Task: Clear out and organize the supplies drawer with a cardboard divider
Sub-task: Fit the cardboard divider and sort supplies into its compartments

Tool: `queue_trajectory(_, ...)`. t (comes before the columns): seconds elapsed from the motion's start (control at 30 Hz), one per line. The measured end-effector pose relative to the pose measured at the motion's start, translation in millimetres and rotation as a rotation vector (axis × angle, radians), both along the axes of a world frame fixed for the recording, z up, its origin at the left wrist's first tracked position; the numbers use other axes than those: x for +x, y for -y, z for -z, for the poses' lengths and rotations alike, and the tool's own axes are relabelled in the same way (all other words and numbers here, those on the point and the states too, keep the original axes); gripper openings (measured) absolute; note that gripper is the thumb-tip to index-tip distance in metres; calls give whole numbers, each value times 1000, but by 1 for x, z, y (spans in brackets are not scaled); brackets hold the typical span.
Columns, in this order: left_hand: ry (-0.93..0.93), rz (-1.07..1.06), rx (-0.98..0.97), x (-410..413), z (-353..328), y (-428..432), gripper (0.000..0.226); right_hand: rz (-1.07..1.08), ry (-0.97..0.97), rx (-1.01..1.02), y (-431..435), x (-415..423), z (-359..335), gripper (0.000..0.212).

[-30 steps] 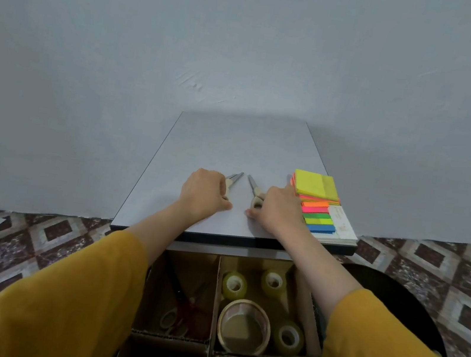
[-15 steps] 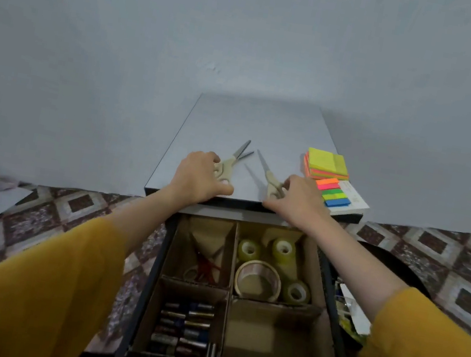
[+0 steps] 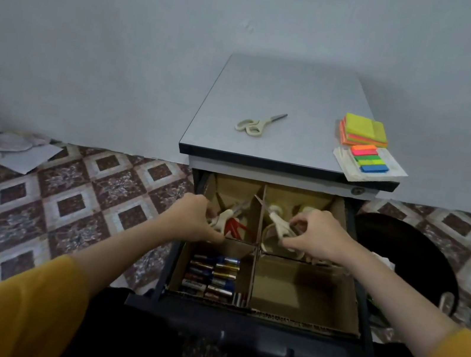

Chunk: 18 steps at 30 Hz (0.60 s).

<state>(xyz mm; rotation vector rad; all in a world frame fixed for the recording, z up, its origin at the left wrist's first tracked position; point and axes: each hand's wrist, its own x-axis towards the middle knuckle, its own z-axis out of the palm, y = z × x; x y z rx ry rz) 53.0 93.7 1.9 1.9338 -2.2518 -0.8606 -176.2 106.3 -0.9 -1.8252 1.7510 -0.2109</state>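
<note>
Drawer [image 3: 235, 321] stands pulled out below the cabinet top [image 3: 289, 93], and the cardboard divider [image 3: 251, 274] splits it into four compartments. We note batteries [image 3: 211, 277] in the front-left compartment; the front-right one shows only bare cardboard floor.

The left hand [image 3: 194, 219] has its fingers curled round the handles of a first cream pair [image 3: 226, 217] of scissors, over the back-left compartment where red-handled scissors [image 3: 235, 228] already lie. The right hand [image 3: 319, 239] pinches a second cream pair [image 3: 279, 227] between thumb and fingertips, over the back-right compartment that holds the tape rolls [image 3: 303, 211]. We cannot tell whether either pair touches the compartment floor. A third cream pair [image 3: 257, 123] lies on the cabinet top, well apart from the sticky notes [image 3: 363, 131] and index flags [image 3: 368, 158] near its right edge.

We judge the step in hand to be stowing the scissors with the red pair. To do it well:
- Carry the second pair across the middle wall rather than setting it down among the tape.
- Keep the blades closed and pointing toward the back.
- Lay each pair flat beside the red one, not on top of it.
- Let go with one hand at a time.

We advise care near the divider, since the walls look light and a knock from a handle could shift them
</note>
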Motion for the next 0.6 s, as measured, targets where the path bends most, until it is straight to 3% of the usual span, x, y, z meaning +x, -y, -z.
queue_trajectory(0.2, 66, 6, -2, -9, 31, 20, 38, 69, -42, 30, 26, -9, 23, 33)
queue_trajectory(0.4, 250, 117, -73, -29, 52, 47, 41, 83, -67, 13, 51, -17, 46, 38)
queue_trajectory(0.6, 334, 136, -71, -29, 76, 67, 58, 94, -48, 53, 60, -30, 69, 56)
